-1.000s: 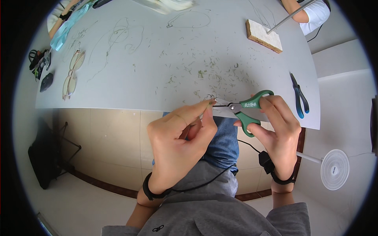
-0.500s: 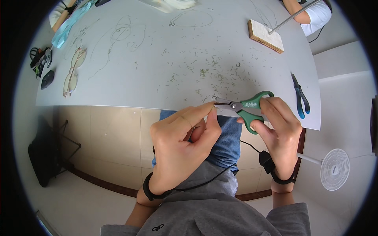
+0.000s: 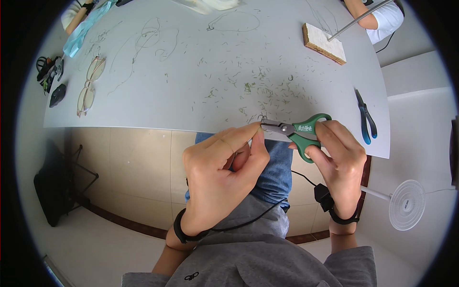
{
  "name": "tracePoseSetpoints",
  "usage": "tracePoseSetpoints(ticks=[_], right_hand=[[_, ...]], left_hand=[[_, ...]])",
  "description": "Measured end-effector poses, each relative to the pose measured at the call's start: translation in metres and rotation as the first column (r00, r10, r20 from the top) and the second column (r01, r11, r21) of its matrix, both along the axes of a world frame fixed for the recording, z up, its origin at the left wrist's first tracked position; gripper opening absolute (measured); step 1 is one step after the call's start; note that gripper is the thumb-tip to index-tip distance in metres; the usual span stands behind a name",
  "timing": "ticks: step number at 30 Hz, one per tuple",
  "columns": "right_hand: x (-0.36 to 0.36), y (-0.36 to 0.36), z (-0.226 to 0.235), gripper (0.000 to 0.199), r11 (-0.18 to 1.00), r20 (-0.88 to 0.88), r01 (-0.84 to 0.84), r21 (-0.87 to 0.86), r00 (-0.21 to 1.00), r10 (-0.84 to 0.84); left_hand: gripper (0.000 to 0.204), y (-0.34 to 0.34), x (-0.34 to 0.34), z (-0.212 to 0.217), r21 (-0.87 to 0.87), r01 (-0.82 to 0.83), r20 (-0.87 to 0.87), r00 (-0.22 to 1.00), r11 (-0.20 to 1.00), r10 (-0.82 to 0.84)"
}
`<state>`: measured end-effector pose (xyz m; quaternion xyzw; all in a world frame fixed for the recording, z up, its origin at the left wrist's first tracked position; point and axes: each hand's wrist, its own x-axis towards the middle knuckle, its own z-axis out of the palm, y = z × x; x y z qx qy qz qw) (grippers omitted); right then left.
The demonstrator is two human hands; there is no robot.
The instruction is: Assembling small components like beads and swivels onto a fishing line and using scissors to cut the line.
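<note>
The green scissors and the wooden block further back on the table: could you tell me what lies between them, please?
In the head view, only small wire clippings scattered on the white table lie between the green scissors and the wooden block.

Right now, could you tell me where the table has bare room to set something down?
The table is barest between the glasses and the wire clippings. It is crowded around the scissors, pliers and block.

Right hand holding green scissors at the near table edge, left hand pinching something tiny at the blade tips, glasses far left, blue pliers right
</note>
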<state>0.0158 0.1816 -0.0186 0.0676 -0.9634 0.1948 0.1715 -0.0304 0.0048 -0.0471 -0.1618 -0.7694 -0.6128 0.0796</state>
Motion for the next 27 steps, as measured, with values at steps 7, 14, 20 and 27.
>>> tracePoseSetpoints(ticks=[7, 14, 20, 27], right_hand=[[-0.001, 0.000, -0.004, 0.031, 0.999, -0.072, 0.022, -0.026, 0.997, -0.024], [-0.018, 0.040, -0.001, 0.024, 0.889, -0.001, 0.448, 0.090, 0.893, -0.450], [-0.027, 0.063, -0.014, 0.020, 0.860, 0.086, 0.505, 0.067, 0.856, -0.510], [-0.024, 0.071, -0.028, 0.020, 0.905, -0.081, 0.375, 0.199, 0.927, -0.367]], left_hand=[[0.018, -0.003, -0.001, 0.002, -0.006, 0.046, 0.047, 0.998, 0.999, -0.045], [0.014, -0.011, -0.004, 0.002, 0.230, 0.168, 0.242, 0.944, 0.959, -0.223], [0.013, -0.018, -0.004, 0.005, 0.506, 0.211, 0.347, 0.838, 0.836, -0.421], [0.015, -0.022, -0.002, 0.007, 0.528, 0.251, 0.378, 0.786, 0.811, -0.489]])
